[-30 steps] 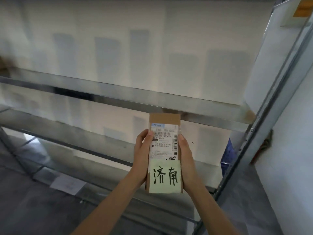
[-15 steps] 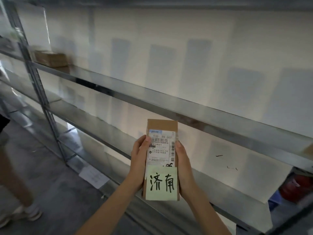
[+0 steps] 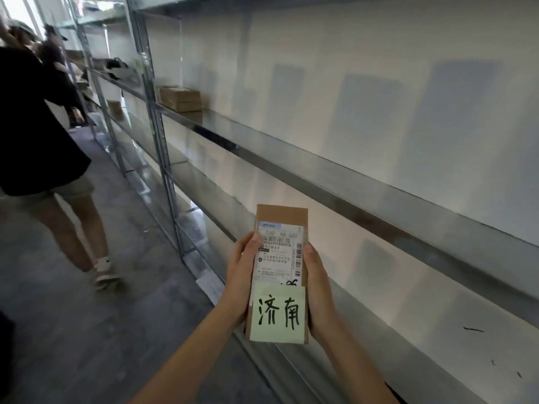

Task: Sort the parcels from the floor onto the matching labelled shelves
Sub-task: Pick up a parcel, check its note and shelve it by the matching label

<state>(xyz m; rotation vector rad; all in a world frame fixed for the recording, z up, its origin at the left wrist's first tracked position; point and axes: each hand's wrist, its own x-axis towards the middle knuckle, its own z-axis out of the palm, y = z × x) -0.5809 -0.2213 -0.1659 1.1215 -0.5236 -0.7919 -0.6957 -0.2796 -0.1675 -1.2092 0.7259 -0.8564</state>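
Both hands are clamped on one parcel, the left hand gripping its left edge and the right hand its right edge, holding it upright in front of the chest. A green sticky note with handwritten characters covers its lower face, below the printed shipping label. Over the last second the view has swung left along the metal shelving: the rack's far-right end has given way to its left upright post, and a stack of brown boxes now shows up and to the left of the hands, well apart from them. Two other people stand further left in the aisle. The parcel itself has not shifted in the grip. This looks like scanning for the matching shelf label; none is legible here, so placement seems not yet begun.
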